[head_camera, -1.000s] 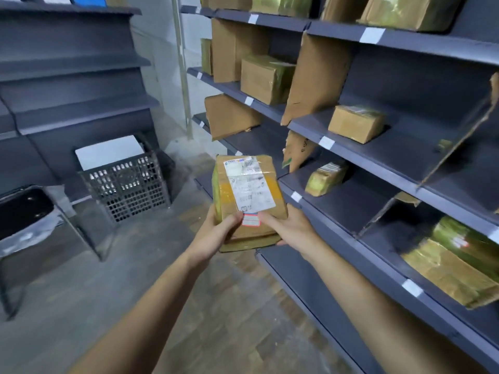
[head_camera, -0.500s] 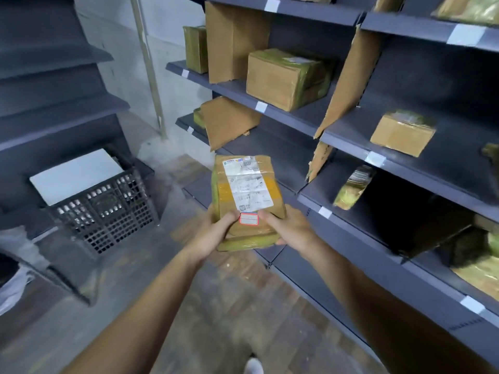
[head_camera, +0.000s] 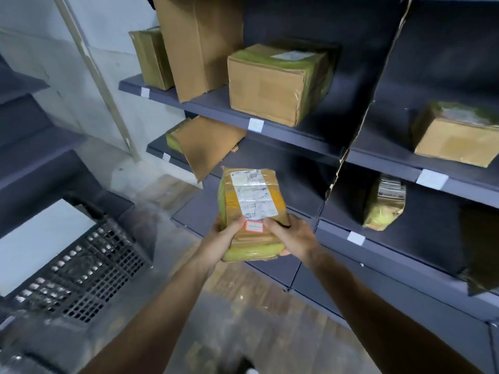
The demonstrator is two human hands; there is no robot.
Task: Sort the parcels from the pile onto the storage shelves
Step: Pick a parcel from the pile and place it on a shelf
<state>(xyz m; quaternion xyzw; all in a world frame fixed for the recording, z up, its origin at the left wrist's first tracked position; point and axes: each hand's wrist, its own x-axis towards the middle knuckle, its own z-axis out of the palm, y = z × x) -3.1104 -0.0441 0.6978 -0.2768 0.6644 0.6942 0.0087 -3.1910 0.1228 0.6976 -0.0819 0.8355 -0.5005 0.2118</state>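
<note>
Shelves (head_camera: 297, 136) had drawn closer, filling my view from 12 to 4 o'clock. The parcel (head_camera: 252, 209) stayed at centre, label up. My left hand (head_camera: 220, 240) and right hand (head_camera: 293, 238) kept their fingers (head_camera: 272, 225) curled round its near end. Placing it looked next, I judged.

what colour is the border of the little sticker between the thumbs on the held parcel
Red, around a white centre: the sticker on the parcel, head view.

You have open room on the dark grey metal shelf (head_camera: 299, 190), between the leaning brown cardboard sheet (head_camera: 208, 144) and the torn cardboard divider (head_camera: 388, 49).
</note>
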